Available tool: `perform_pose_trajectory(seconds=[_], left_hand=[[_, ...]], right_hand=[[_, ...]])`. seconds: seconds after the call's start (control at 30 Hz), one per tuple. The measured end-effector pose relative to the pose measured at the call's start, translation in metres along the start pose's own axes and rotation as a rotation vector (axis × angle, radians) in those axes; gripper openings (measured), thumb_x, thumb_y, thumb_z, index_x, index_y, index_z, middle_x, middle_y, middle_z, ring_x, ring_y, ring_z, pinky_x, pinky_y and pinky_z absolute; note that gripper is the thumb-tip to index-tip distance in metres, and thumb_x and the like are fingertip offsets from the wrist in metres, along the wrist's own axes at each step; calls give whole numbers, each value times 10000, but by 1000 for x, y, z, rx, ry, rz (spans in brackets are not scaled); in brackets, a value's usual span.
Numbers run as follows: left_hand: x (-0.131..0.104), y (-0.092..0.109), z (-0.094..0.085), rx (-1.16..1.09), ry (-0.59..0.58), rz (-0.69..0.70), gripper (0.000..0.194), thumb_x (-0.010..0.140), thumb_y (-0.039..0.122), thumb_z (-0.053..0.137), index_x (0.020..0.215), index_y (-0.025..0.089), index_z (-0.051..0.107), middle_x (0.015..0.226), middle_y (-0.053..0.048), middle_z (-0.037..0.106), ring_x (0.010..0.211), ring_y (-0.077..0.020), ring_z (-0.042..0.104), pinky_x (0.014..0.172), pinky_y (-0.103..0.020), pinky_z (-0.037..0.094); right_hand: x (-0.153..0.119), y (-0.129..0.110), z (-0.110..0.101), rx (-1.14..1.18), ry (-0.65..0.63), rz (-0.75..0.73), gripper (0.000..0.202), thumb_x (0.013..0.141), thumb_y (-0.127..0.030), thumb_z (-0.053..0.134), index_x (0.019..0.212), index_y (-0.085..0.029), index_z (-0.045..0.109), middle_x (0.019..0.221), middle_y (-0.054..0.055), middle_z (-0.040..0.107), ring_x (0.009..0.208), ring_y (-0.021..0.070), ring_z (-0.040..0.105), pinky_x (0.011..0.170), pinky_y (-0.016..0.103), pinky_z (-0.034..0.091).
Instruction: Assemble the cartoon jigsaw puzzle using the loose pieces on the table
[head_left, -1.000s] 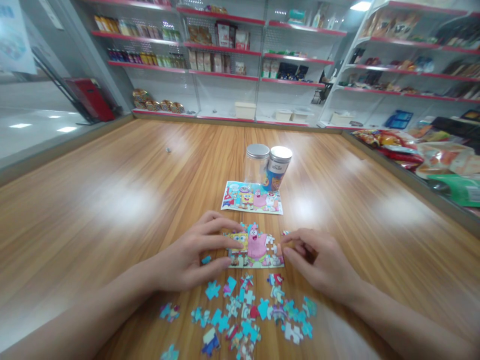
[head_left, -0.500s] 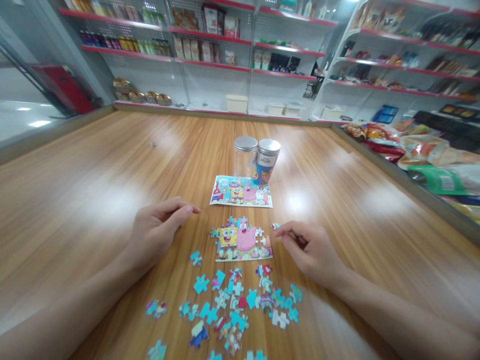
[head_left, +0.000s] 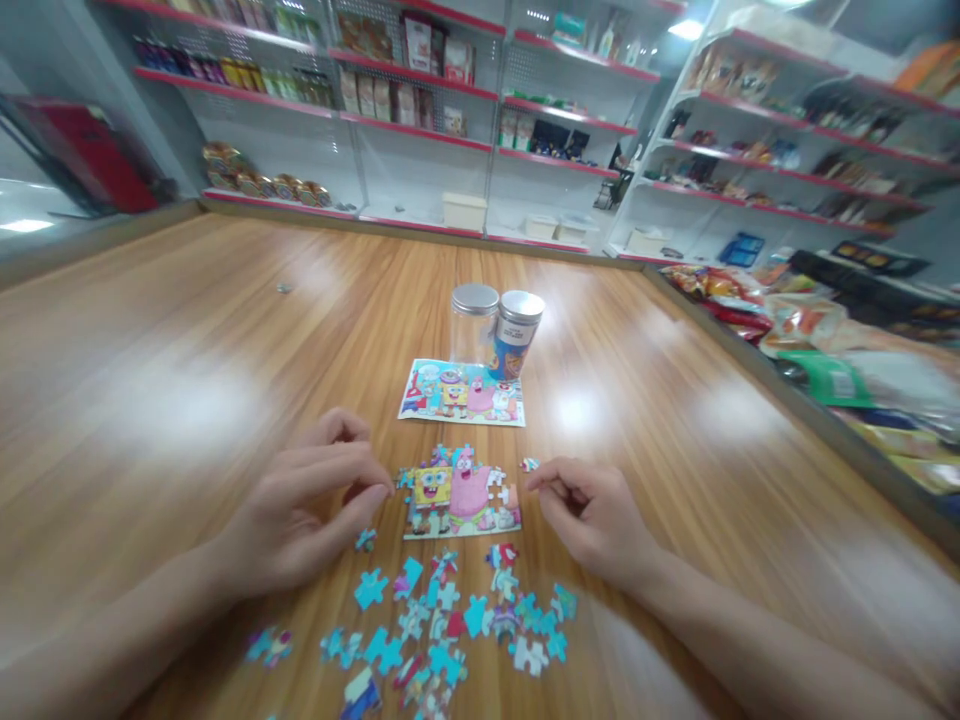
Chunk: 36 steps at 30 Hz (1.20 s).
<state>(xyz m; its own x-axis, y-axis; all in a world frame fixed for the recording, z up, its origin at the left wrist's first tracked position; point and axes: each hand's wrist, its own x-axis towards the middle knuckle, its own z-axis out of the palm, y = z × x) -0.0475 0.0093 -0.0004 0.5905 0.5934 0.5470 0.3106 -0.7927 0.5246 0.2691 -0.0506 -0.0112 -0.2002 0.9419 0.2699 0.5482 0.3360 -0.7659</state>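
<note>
A partly assembled jigsaw puzzle (head_left: 469,492) with a yellow and a pink cartoon figure lies flat before me. My left hand (head_left: 315,505) is at its left edge, thumb and index fingertips drawn together; anything between them is hidden. One loose blue piece (head_left: 365,540) lies just below that thumb. To the right of the puzzle, my right hand (head_left: 592,515) rests with fingers curled and tips pressed together, their inside hidden. A small loose piece (head_left: 530,464) lies just beyond those fingertips. Several scattered puzzle pieces (head_left: 382,650) spread over the table nearer to me.
Behind the puzzle lies a printed picture sheet (head_left: 420,405). A clear jar (head_left: 472,335) and a labelled can (head_left: 517,335), both silver-lidded, stand at its back edge. Packaged goods (head_left: 817,375) line the wooden table's (head_left: 225,330) right side; stocked shelves (head_left: 412,125) rise behind.
My left hand has moved down toward the puzzle's left edge, and its outstretched index finger has bent in to the thumb. My right hand stays beside the puzzle. The whole view has shifted slightly.
</note>
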Motion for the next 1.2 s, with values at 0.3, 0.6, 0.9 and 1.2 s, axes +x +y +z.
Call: perform_pose_trajectory(seconds=[0.3, 0.6, 0.9, 1.2], left_hand=[[5, 9, 6, -65, -183, 132, 145, 894, 89, 534, 911, 192, 635, 876, -36, 682, 799, -168, 578, 1002, -441, 398], [3, 4, 1, 22, -261, 168, 180, 882, 62, 558, 962, 192, 653, 1109, -73, 694, 1031, -212, 597, 1098, -469, 348], [4, 2, 3, 34, -219, 192, 142, 894, 106, 574, 943, 197, 671, 1089, -58, 728, 950, -197, 629, 1079, -463, 369], [4, 1, 5, -6, -212, 198, 169, 905, 106, 543, 960, 196, 674, 1059, -63, 742, 965, -208, 650, 1055, -463, 397]], right_hand=[[2, -12, -5, 65, -241, -353, 142, 723, -141, 526, 803, -195, 631, 550, -75, 309, 525, 118, 389, 644, 303, 359], [5, -7, -1, 136, -255, -400, 162, 640, -116, 509, 760, -190, 589, 538, -79, 306, 521, 113, 358, 643, 297, 340], [5, -2, -3, 128, -317, -450, 185, 593, -148, 468, 719, -193, 595, 527, -79, 325, 504, 111, 358, 658, 315, 331], [3, -6, 1, 175, -316, -495, 98, 588, -197, 494, 667, -187, 551, 504, -82, 401, 460, 84, 366, 655, 314, 322]])
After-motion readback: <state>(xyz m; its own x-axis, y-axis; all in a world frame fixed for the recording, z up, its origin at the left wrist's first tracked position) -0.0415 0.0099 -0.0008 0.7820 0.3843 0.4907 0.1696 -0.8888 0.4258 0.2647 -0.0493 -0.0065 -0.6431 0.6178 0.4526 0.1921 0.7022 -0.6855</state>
